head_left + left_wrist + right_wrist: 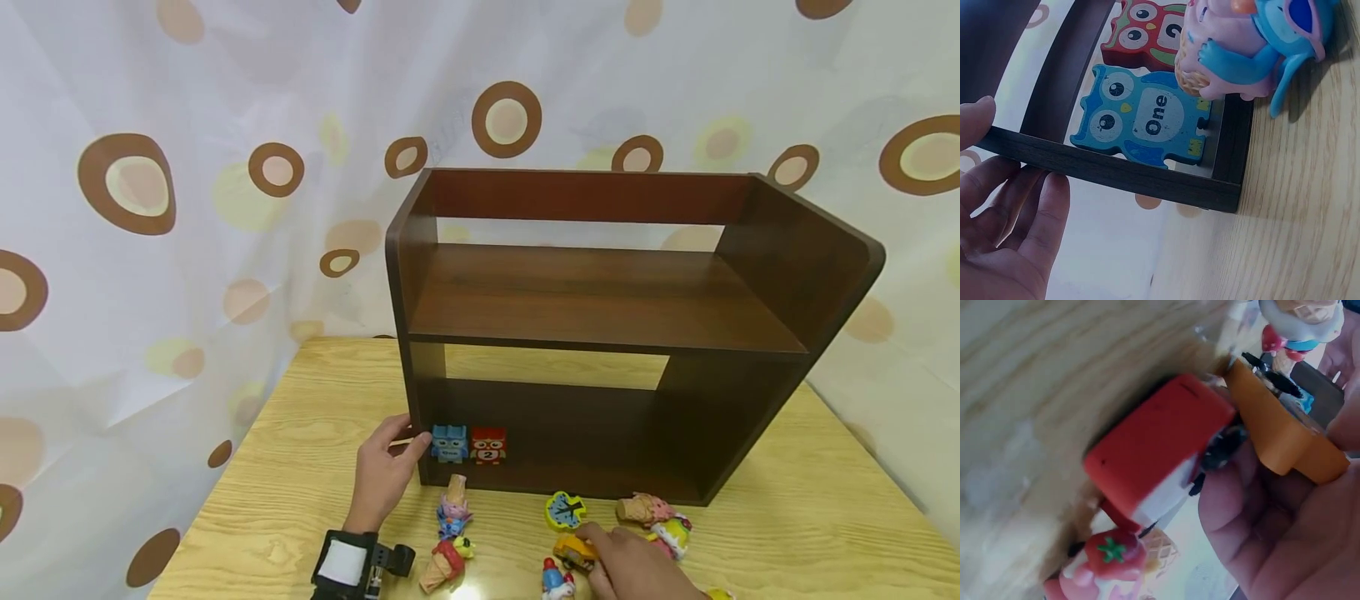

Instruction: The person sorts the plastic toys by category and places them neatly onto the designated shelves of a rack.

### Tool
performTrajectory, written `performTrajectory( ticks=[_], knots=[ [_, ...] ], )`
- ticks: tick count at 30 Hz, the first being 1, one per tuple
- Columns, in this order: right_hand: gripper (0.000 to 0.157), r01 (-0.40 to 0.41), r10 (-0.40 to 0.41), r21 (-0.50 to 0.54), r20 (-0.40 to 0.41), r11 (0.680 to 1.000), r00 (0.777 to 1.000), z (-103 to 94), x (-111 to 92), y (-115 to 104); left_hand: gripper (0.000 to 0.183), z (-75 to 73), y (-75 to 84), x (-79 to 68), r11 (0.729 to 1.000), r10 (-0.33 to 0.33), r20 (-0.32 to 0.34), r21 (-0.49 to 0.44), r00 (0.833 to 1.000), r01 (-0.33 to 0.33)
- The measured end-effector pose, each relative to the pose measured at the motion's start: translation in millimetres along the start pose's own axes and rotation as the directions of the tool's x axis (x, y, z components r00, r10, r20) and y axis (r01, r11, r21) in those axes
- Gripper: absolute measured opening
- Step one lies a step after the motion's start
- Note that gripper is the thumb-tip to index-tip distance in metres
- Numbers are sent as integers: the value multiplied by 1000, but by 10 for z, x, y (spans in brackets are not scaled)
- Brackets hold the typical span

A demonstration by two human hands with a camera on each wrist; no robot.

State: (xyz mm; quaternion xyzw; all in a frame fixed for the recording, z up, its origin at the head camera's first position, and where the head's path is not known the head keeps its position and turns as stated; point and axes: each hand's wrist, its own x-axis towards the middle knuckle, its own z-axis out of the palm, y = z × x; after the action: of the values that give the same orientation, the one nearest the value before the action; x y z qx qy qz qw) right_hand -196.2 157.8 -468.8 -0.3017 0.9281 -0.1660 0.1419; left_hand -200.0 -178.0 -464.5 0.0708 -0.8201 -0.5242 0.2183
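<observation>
My left hand [382, 473] grips the left side panel of a dark brown wooden shelf [611, 300], thumb on one side and fingers on the other. On its lower board, beside that panel, stand a blue owl block [1141, 115] marked "One" and a red owl block [489, 446] marked "2". At the front right, my right hand [637, 567] pinches an orange toy car [1279, 431] between thumb and fingers. Right by those fingers in the right wrist view is a red toy car [1160, 450].
Before the shelf lie a yellow-rimmed toy clock [564, 510] and several ice-cream-cone figures, among them a pink and blue one [453, 510], a red one [445, 564] and a pink one [645, 509]. A spotted curtain [225, 167] hangs behind the wooden table [300, 442].
</observation>
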Motion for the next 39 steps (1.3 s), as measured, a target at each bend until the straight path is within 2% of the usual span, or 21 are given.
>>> performTrajectory(
  ticks=[5, 9, 14, 17, 21, 23, 25, 31, 39],
  knots=[
    [22, 55, -54, 34, -23, 998, 998, -23, 10, 29, 32, -5, 1, 9, 1000, 9, 8, -3, 1000, -9],
    [20, 67, -65, 35, -33, 997, 997, -88, 25, 35, 31, -17, -3, -3, 1000, 7, 12, -1, 1000, -7],
    [21, 95, -94, 7, -137, 995, 986, -250, 37, 26, 31, -24, -4, -3, 1000, 4, 1, 1, 1000, -4],
    [19, 123, -122, -7, -229, 992, 966, -349, 53, 19, 31, -26, -6, 0, 1000, 4, 6, 0, 1000, -4],
    [21, 164, -160, -18, -348, 986, 924, -460, 128, 11, 31, -20, -13, -3, 1000, 3, 8, -4, 1000, -3],
    [21, 163, -157, -18, -400, 986, 903, -499, 192, 1, 31, -15, -14, -4, 1000, 2, 5, -3, 1000, -2],
    [21, 142, -132, -9, -425, 990, 895, -527, 275, -13, 31, -12, -16, -2, 1000, -1, 0, -2, 1000, 1],
    [19, 75, -43, 58, -428, 996, 903, -519, 502, -73, 30, -8, -14, -2, 1000, -8, -6, 2, 1000, 8],
    [18, 51, -15, 74, -428, 996, 904, -479, 593, -91, 30, 2, -31, 2, 1000, -12, -8, -2, 1000, 12]
  ],
)
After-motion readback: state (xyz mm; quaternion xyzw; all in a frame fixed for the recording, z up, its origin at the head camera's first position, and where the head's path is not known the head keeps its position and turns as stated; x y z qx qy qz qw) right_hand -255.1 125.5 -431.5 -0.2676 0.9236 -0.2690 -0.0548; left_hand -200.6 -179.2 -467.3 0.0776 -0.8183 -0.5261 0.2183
